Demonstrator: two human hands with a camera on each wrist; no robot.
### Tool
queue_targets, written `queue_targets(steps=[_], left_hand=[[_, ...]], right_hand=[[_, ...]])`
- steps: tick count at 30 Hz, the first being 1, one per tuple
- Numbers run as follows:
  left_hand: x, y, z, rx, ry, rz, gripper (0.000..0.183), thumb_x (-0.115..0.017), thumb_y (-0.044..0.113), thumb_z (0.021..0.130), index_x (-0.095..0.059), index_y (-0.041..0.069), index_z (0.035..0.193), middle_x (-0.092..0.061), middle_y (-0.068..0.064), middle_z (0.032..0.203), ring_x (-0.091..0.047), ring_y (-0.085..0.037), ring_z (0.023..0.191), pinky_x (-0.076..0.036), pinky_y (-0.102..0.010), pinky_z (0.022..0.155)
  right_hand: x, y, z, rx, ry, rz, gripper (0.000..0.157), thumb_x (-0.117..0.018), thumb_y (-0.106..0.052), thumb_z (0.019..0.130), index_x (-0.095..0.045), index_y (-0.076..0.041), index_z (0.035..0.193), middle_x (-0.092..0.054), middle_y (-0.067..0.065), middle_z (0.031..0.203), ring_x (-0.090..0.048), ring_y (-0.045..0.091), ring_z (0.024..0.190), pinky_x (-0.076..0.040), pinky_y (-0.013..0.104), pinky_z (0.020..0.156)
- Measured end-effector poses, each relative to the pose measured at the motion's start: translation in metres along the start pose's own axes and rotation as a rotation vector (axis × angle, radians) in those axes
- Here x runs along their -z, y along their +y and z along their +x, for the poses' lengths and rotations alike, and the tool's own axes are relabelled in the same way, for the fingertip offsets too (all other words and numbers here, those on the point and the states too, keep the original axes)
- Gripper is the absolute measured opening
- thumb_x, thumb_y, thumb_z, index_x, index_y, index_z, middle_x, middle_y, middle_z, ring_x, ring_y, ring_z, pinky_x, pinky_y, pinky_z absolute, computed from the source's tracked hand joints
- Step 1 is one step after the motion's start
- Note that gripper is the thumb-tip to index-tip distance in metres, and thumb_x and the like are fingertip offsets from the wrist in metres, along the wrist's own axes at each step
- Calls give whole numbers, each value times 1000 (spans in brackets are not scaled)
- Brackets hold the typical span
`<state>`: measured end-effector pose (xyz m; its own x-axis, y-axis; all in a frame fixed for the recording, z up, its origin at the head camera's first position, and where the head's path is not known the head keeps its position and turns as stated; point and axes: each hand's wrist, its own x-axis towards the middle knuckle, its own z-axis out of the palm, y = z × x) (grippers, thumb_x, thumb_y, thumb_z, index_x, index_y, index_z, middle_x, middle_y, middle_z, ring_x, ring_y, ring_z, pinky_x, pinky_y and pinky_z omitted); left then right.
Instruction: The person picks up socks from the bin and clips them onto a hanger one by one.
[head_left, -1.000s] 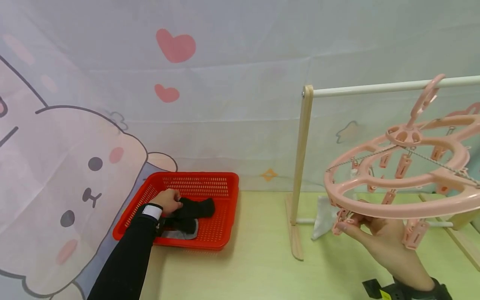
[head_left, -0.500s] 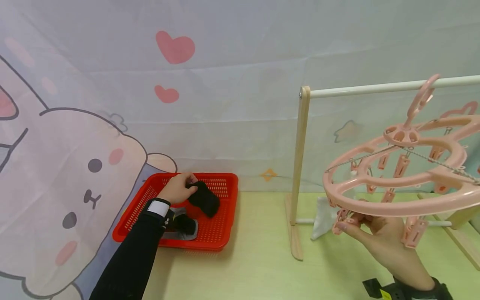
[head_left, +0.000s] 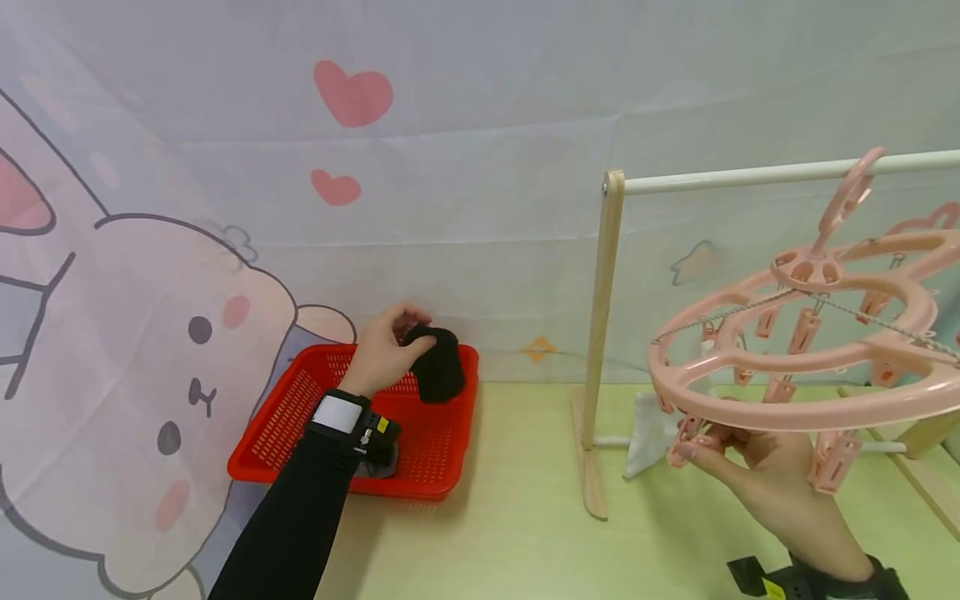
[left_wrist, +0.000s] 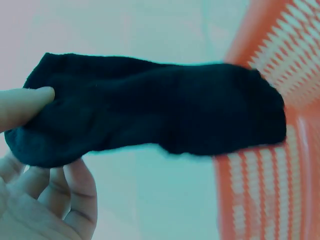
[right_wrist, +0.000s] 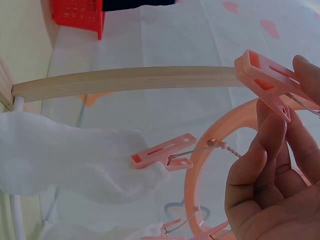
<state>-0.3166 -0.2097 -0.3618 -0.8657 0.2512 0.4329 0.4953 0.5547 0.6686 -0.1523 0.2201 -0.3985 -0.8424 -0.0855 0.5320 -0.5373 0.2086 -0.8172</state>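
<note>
Between the thumb and fingers of my left hand point(head_left: 386, 357) hangs a black sock point(head_left: 440, 371), held over the back right part of the red basket point(head_left: 429, 442). The left wrist view shows the sock point(left_wrist: 150, 107) stretched out sideways, with the thumb on its near face. My right hand point(head_left: 783, 487), under the rim of a pink round clip hanger point(head_left: 810, 410), pinches a pink clothespin point(right_wrist: 262, 82) by its arms. Beside it, another clothespin point(right_wrist: 165, 150) grips a white sock point(right_wrist: 75, 155).
The hanger hooks over the white bar point(head_left: 720, 178) of a stand with a wooden post point(head_left: 606, 325). Several other clothespins dangle from the ring. A grey and black piece of cloth point(head_left: 381, 463) lies in the basket, partly hidden by the left wrist. A printed curtain hangs behind.
My left hand has lifted the black sock from the basket bottom, moving up and to the right. The right hand stays on its clothespin.
</note>
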Motion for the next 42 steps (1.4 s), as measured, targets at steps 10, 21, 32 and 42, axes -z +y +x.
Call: queue_targets(steps=[10, 21, 32, 42], left_hand=[[-16, 82, -17, -105, 74, -306, 22, -66, 3, 85, -59, 5, 106, -66, -14, 98, -58, -21, 83, -53, -35, 78], [-67, 115, -45, -74, 129, -593, 28, -67, -3, 82, -57, -2, 108, -65, -23, 96, -59, -26, 85, -51, -28, 73], [-133, 141, -70, -79, 100, -650, 27, -68, -3, 80, -58, -3, 105, -63, -22, 95, -59, -20, 85, -49, -27, 72], [-168, 151, -79, -103, 15, -656, 25, -69, -3, 79, -58, -2, 102, -63, -20, 94, -60, -18, 87, -51, -30, 81]], right_hand=[[-1, 1, 1, 14, 0, 4, 22, -67, 15, 76, -59, 7, 94, -61, -2, 76, -58, 16, 68, -50, 17, 64], [-4, 0, -2, 27, 16, -75, 25, -63, 9, 83, -63, 4, 108, -65, 1, 88, -58, 18, 77, -48, 19, 69], [-12, -4, -5, -67, 95, 38, 34, -64, 6, 84, -56, 6, 118, -66, 4, 95, -59, 21, 81, -51, 19, 68], [-22, -7, -3, -139, 146, 245, 34, -64, 9, 83, -53, 13, 114, -68, 4, 97, -61, 22, 86, -53, 21, 71]])
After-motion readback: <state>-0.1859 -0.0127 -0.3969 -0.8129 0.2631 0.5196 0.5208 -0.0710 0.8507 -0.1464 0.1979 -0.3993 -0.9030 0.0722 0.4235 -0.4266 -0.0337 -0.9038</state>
